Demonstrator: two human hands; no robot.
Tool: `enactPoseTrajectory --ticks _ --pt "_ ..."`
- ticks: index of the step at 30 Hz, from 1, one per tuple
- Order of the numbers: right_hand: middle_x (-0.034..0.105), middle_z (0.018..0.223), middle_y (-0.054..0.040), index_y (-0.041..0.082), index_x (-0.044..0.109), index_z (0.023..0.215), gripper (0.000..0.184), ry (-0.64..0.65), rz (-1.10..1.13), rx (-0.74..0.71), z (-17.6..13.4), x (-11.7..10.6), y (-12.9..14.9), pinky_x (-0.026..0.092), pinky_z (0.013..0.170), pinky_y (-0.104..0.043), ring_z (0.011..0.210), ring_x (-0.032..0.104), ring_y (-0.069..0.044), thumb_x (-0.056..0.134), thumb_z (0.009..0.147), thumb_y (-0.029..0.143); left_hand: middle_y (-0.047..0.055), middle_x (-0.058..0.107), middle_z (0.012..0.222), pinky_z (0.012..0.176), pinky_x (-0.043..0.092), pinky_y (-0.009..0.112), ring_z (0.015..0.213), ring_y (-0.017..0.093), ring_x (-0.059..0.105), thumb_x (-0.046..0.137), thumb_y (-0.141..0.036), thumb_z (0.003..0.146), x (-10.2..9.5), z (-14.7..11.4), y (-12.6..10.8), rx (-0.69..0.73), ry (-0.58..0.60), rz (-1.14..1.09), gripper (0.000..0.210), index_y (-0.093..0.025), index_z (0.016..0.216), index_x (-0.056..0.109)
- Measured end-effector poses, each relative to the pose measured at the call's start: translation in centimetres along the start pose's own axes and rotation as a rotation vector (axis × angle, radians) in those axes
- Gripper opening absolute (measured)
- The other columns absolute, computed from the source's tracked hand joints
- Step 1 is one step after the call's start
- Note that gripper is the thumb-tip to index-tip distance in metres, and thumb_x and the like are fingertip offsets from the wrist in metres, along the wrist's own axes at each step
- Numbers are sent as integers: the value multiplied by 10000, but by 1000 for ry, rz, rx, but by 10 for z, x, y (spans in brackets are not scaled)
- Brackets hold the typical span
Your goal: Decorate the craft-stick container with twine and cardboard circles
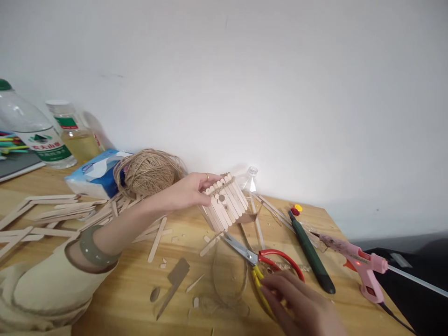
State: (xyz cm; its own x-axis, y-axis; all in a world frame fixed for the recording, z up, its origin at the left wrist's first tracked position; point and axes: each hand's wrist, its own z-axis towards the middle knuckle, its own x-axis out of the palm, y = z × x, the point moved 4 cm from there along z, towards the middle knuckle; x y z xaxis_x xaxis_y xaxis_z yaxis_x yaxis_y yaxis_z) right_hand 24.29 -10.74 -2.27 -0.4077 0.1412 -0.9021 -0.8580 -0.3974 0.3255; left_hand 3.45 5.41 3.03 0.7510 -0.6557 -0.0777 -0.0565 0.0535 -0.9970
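Observation:
My left hand [191, 190] grips a small craft-stick house [227, 205], tilted above the table. Its visible side is a row of pale wooden sticks with rounded ends, a strand of twine across the top and small round discs on the front. My right hand [301, 301] is at the lower right, slightly blurred, fingers loosely bent and apart. It is close to the scissors [250, 256], which have one red and one yellow handle. Whether it touches the yellow handle I cannot tell. The scissor blades point toward the house. A loop of twine [214, 275] hangs or lies below it.
A pink glue gun [360, 261] with a red light lies at the right edge, near a dark green pen-shaped tool [311, 254]. Loose craft sticks [63, 214], a twine ball [150, 172], a tissue pack [94, 172] and bottles [45, 140] are left. A wall [280, 93] stands behind.

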Motion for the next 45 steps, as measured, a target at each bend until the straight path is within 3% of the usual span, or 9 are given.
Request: enactPoseTrajectory --ticks 3,7,17,21,26,34,37,40,45 --pt "651 692 1 220 607 719 197 99 -181 49 42 32 33 455 494 -212 573 640 -138 476 865 235 82 627 1205 946 434 362 1097 232 579 569 -40 590 -5 -6 4 -16 -25 -25 578 -132 1161 563" --pt "655 705 -66 175 596 689 120 116 -300 96 72 56 49 405 469 -273 613 653 -230 564 788 234 92 649 1153 937 433 369 1079 238 587 563 -29 577 -12 -10 13 -28 -35 -48 577 -120 1146 558" --pt "666 649 24 212 565 632 185 133 -243 113 77 62 49 346 468 -222 534 608 -135 514 734 67 49 616 1004 813 444 319 953 206 589 569 -57 587 -29 -13 31 -86 3 -16 434 -144 1005 486" --pt "661 736 -12 207 580 718 88 140 -218 106 77 64 46 371 511 -243 625 624 -173 532 775 159 30 603 920 759 450 308 901 204 586 587 -71 583 -31 -12 39 -108 -1 -27 433 -149 990 460" --pt "663 730 -51 185 611 698 180 194 -164 90 73 77 44 378 520 -260 656 631 -211 489 742 60 21 581 927 772 441 291 921 191 564 601 -71 569 -29 -11 43 -121 11 -46 468 -164 1003 452" --pt "626 569 24 204 505 612 156 237 176 268 81 56 40 402 477 -196 519 577 -125 472 695 76 -26 517 841 753 422 300 846 171 544 596 -54 562 -31 -14 39 -184 -26 -100 500 -190 1011 426" --pt "643 602 15 212 450 678 102 253 560 337 85 49 38 450 513 -191 559 602 -119 469 735 130 -23 507 871 777 414 298 881 171 531 585 -37 571 -30 -16 36 -168 -21 -116 492 -197 1011 433" --pt "640 644 9 199 501 813 61 175 944 366 90 37 39 468 578 -230 614 604 -131 527 757 195 -19 506 912 797 407 292 928 170 525 562 -25 602 -28 -19 32 -139 -24 -142 483 -207 1033 439" --pt "601 633 45 202 550 878 141 27 1053 366 102 13 49 442 576 -213 608 578 -107 557 739 178 -19 531 885 745 413 276 865 162 545 575 -45 631 -22 -22 20 -91 -104 -170 558 -201 1134 390"
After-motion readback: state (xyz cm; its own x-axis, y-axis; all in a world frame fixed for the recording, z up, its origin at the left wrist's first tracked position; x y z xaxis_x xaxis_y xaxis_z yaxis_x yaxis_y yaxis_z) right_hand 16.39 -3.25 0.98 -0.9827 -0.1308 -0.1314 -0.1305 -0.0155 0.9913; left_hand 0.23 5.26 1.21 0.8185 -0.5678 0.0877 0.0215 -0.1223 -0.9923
